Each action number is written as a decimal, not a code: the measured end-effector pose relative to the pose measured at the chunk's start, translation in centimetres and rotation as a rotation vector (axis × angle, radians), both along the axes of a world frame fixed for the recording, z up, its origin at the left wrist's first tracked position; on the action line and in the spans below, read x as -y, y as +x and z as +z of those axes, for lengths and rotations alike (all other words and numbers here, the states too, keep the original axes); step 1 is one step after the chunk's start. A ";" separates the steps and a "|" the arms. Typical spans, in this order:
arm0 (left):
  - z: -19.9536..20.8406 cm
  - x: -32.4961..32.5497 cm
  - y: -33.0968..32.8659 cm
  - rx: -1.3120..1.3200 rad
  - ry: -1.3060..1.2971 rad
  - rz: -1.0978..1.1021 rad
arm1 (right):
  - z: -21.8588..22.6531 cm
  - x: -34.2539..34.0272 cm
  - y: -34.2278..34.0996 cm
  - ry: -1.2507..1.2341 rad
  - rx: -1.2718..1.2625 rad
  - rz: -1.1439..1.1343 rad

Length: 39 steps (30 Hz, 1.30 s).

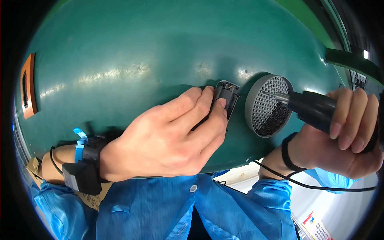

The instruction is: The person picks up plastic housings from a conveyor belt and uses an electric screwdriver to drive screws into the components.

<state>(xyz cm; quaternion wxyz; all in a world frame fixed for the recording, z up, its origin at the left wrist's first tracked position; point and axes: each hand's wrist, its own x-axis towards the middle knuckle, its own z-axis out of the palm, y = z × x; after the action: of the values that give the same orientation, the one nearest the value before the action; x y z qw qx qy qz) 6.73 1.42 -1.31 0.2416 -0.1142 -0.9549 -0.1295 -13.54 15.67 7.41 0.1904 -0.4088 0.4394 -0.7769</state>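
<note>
My left hand (172,138) is closed around a small dark plastic housing (229,93), pressing it against the green table. Metal parts show at the housing's far end; much of it is hidden under my fingers. On the right, my right hand (348,136) grips a black electric screwdriver (314,109), held nearly level and pointing left. Its bit reaches over a round grey screw tray (250,106), which is full of small holes and appears tilted. Small black screws (276,120) are heaped in the tray's near right part. Whether the bit carries a screw is too small to tell.
The green table (168,44) has a curved-looking near edge by my body. An orange-brown piece with a dark slot (29,86) lies at the far left. A black cable (320,186) runs below my right wrist. A dark green bar (352,64) juts in at the right.
</note>
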 end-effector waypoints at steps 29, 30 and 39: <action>-0.7 -1.3 -0.4 -0.007 0.030 0.072 | -2.9 1.6 1.5 0.057 -0.030 0.052; -0.7 -1.2 -0.4 -0.008 0.025 0.073 | -2.8 1.6 1.5 0.056 -0.030 0.052; -0.6 -1.3 -0.4 0.004 0.025 0.081 | -3.0 1.7 1.6 0.052 -0.028 0.059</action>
<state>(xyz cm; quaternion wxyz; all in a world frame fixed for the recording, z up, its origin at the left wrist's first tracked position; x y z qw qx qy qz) 6.31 2.70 -1.93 0.2462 -0.0723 -0.9575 -0.1319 -11.93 13.96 4.38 0.2177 -0.4273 0.4499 -0.7534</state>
